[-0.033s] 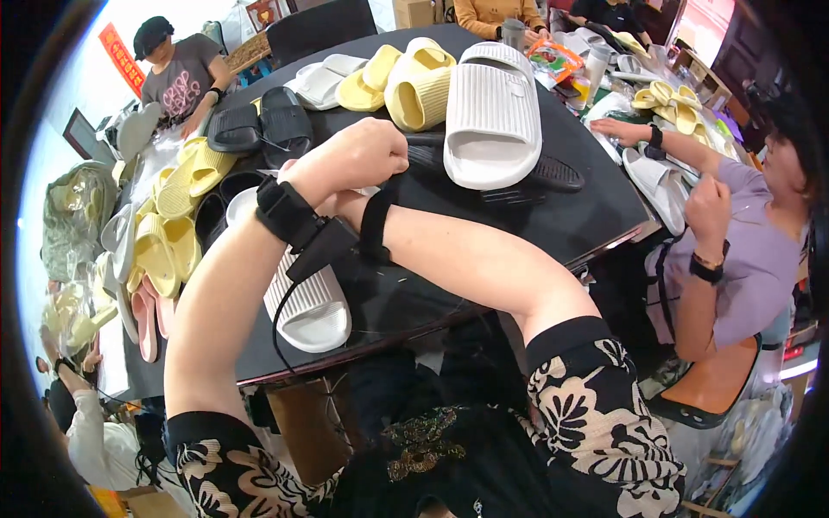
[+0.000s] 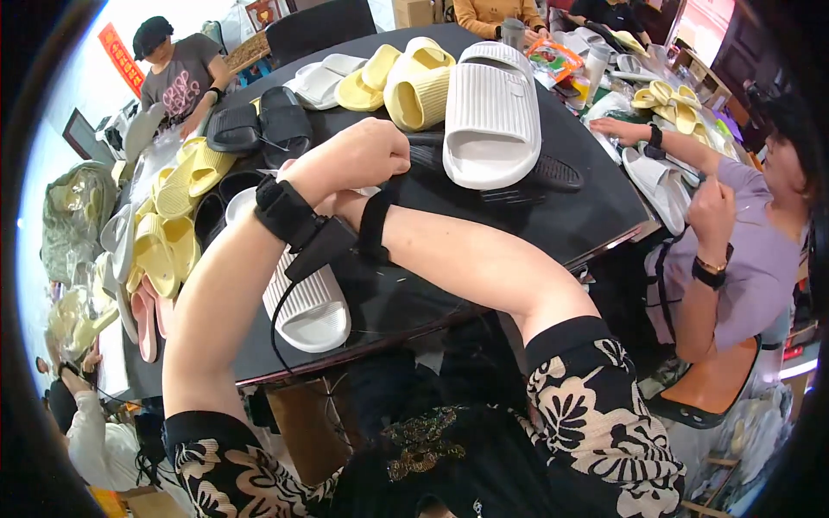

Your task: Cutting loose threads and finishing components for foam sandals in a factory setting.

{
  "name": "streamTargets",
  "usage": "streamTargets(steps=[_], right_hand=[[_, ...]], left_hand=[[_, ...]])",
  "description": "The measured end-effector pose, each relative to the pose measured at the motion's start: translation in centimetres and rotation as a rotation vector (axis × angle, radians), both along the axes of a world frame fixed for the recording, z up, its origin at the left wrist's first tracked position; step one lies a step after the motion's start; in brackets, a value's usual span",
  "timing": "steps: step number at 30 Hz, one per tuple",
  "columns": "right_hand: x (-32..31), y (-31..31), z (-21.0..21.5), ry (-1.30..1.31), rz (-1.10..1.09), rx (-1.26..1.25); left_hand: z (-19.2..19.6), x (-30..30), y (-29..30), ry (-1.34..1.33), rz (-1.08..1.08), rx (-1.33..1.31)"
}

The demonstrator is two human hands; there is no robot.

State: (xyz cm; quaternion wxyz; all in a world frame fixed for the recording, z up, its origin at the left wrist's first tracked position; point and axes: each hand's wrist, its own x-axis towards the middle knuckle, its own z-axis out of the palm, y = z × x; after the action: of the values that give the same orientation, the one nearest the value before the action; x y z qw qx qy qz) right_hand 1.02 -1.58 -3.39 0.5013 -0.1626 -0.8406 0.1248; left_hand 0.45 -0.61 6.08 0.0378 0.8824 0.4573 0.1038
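Observation:
My left hand (image 2: 356,155) is curled into a fist above the table, with nothing showing in it. A black strap with a small black box (image 2: 321,250) and a cable sits at my left wrist. My right forearm crosses under the left wrist, and my right hand (image 2: 338,205) is mostly hidden there. A second black band (image 2: 375,226) circles my right wrist. Just below the crossed wrists lies a ribbed white slide slipper (image 2: 311,306), partly covered by them. Another white slipper (image 2: 492,125) rests to the right of my fist, on top of a black slipper (image 2: 560,173).
Yellow slippers (image 2: 420,86), black slippers (image 2: 285,125) and pale slippers (image 2: 324,82) stand on the dark table (image 2: 414,302). More yellow slippers (image 2: 160,246) and pink ones (image 2: 147,319) pile up at left. Co-workers sit around; one in lilac (image 2: 760,250) is close at right.
My hands and the slippers stay as they were. The raised hand of the person in lilac has shifted slightly.

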Motion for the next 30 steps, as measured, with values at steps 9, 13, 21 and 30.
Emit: streamTargets(steps=[9, 13, 21, 30], right_hand=[[2.7, -1.5, -0.3, -0.01, 0.013, -0.029], [3.3, -2.2, -0.1, -0.012, 0.013, -0.045], [3.9, -2.7, 0.2, -0.033, 0.055, -0.07], [4.5, -1.7, 1.5, -0.076, 0.137, -0.089]], left_hand=[[2.3, 1.3, -2.7, -0.268, 0.147, -0.433], [3.1, 1.1, -3.5, -0.297, 0.021, -0.472], [3.3, 1.4, -3.1, -0.055, -0.018, -0.517], [2.5, 2.2, -2.1, 0.25, 0.039, -0.275]])
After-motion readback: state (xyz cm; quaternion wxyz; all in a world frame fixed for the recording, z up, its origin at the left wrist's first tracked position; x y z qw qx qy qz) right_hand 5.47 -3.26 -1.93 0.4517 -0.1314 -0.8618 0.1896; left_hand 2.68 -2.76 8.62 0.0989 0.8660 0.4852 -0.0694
